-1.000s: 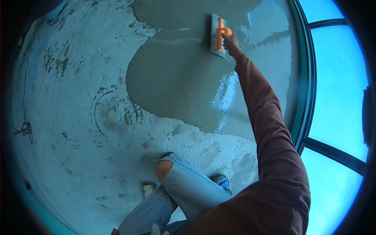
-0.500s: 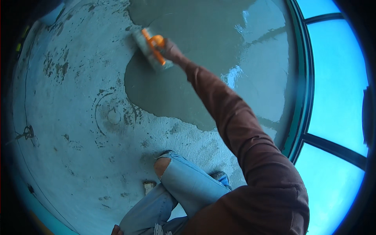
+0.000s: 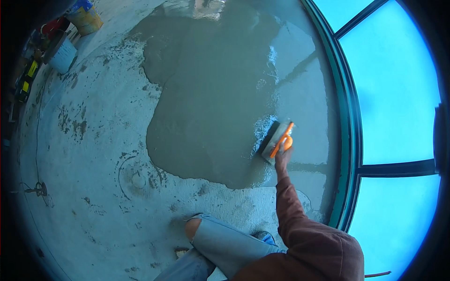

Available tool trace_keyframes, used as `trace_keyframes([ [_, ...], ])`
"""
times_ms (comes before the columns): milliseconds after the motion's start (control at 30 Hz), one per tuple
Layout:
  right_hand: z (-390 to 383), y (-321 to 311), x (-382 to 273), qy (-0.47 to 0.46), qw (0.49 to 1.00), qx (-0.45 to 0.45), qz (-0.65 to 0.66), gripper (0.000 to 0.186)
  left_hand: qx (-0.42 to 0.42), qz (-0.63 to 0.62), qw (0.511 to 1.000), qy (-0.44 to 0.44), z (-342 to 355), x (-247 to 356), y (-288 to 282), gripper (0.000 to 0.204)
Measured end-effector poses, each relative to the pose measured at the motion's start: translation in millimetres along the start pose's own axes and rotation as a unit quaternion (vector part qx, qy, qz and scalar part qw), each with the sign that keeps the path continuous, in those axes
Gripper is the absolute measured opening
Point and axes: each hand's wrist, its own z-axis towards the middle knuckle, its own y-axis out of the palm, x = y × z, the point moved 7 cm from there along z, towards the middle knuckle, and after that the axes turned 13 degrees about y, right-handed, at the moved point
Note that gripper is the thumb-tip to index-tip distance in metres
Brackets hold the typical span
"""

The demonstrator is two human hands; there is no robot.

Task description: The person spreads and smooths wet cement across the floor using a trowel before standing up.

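My right hand (image 3: 282, 158) grips the orange handle of a flat metal trowel (image 3: 275, 140). The trowel's blade lies on a wide patch of wet grey screed (image 3: 220, 93) spread over the concrete floor (image 3: 93, 178). The trowel sits near the patch's lower right part, close to the window wall. My right arm in a brown sleeve (image 3: 300, 220) reaches up from the lower edge. My bent knee in torn light-blue jeans (image 3: 206, 234) rests on the dry floor below the patch. My left hand is out of sight.
A dark window frame (image 3: 349, 154) with blue glass runs along the right of the wet patch. Two buckets (image 3: 63, 54) and some tools stand at the upper left. A cable and a small dark tool (image 3: 38, 189) lie at the far left.
My right hand has swept the trowel from the far left part of the wet patch down and right, toward the window. The view has tilted to show more floor beyond.
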Motion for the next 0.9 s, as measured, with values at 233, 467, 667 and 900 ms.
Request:
trace_keyframes([
  [233,27,79,-1,0.083,0.995,-0.057,0.018,0.018,0.000,0.024,1.000,0.014,-12,5,-10,0.051],
  [467,-64,242,-104,0.086,0.970,-0.206,-0.097,0.051,-0.010,0.044,0.997,0.063,-26,17,-26,0.050],
  [667,-143,376,-107,-0.016,0.945,-0.280,-0.169,0.057,-0.038,0.053,0.996,0.056,-21,18,-33,0.046],
  [900,-294,411,-134,0.043,0.805,-0.577,-0.126,0.050,-0.085,0.074,0.993,0.040,-15,26,-27,0.043],
])
